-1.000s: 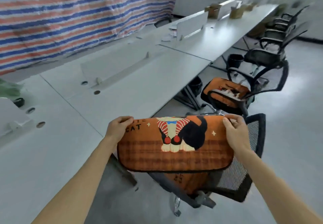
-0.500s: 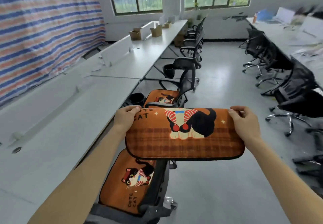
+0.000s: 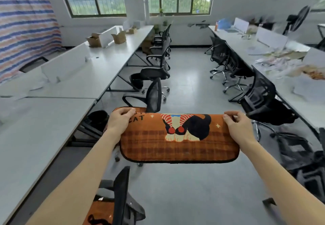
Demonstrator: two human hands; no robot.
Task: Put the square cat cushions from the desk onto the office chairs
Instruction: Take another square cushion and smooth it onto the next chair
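The orange plaid square cushion with the cartoon cat [image 3: 179, 142] is in mid-air over the aisle floor, beside the long white surface [image 3: 44, 128] and not yet on any seat. The left hand [image 3: 121, 121] is clamped on its far left corner and the right hand [image 3: 239, 128] on its far right corner, thumbs on top. Only that far edge is held, so the rest hangs towards the person. A loosened pinch on either side would probably let it swing and drop. The black mesh office chair nearest the person [image 3: 121, 198] already carries an orange cushion [image 3: 98, 212], and its upright back could snag the hanging edge. The next black mesh chair ahead [image 3: 153, 93] has its seat hidden behind the held cushion. I cannot tell whether it is free, so doubling up is a risk.
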